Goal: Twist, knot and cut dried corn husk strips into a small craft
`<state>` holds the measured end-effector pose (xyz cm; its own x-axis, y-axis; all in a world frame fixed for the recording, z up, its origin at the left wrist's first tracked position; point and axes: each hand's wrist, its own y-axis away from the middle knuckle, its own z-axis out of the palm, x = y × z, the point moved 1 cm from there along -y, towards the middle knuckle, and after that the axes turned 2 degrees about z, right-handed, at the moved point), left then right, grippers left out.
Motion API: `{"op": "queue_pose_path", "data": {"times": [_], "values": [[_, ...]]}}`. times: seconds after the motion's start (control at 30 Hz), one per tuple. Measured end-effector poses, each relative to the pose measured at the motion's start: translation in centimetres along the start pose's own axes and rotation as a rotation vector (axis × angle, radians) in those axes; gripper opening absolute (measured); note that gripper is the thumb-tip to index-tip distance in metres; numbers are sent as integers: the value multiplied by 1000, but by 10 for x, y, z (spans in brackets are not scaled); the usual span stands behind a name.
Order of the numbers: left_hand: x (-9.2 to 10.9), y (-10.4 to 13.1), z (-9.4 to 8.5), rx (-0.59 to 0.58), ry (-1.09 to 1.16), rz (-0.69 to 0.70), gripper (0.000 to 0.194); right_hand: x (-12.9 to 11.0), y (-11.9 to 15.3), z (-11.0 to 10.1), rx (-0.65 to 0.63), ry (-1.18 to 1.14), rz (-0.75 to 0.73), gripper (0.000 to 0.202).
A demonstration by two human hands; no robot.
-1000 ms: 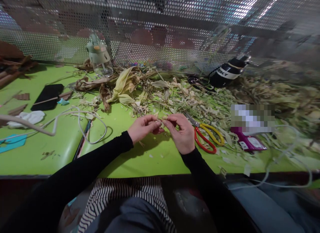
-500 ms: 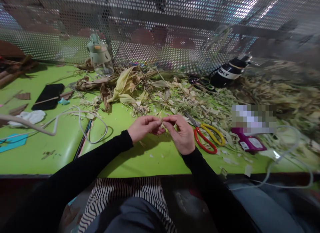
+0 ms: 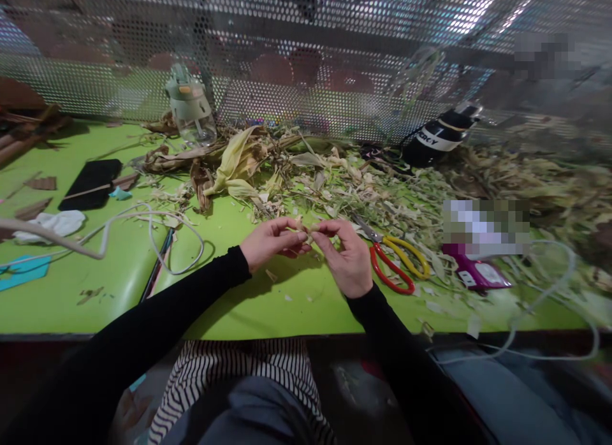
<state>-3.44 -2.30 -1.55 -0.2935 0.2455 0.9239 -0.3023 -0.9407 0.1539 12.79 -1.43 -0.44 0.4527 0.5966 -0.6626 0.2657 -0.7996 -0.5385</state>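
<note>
Close to the middle of the green table, my left hand (image 3: 273,242) and my right hand (image 3: 342,252) meet fingertip to fingertip. Between them they pinch a small pale piece of corn husk (image 3: 306,229), mostly covered by the fingers. Scissors (image 3: 389,252) with one red and one yellow handle lie just right of my right hand. Beyond the hands spreads a heap of husk scraps (image 3: 329,171), with a larger yellow-green husk (image 3: 234,159) on its left.
A clear bottle (image 3: 191,110) stands before the perforated metal screen (image 3: 306,69). The black bottle (image 3: 440,138) leans at back right. Left are a phone (image 3: 90,185), a white cable (image 3: 152,231) and a crumpled tissue (image 3: 52,225). A purple packet (image 3: 482,274) lies right.
My left hand has shifted slightly left, and the fingertips have parted a little around the husk piece. The right hand stays nearly in place.
</note>
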Motion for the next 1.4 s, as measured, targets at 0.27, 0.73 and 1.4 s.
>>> {"op": "queue_pose_path", "data": {"times": [0.27, 0.73, 1.4], "values": [[-2, -2, -3, -16, -26, -3, 27, -1, -2, -1, -63, -14, -98, 6], [7, 1, 2, -35, 18, -35, 10, 0, -3, -1, -96, 0, -70, 3], [-1, -1, -1, 15, 186, -34, 25, 1, -3, -2, -45, 29, -96, 13]]}}
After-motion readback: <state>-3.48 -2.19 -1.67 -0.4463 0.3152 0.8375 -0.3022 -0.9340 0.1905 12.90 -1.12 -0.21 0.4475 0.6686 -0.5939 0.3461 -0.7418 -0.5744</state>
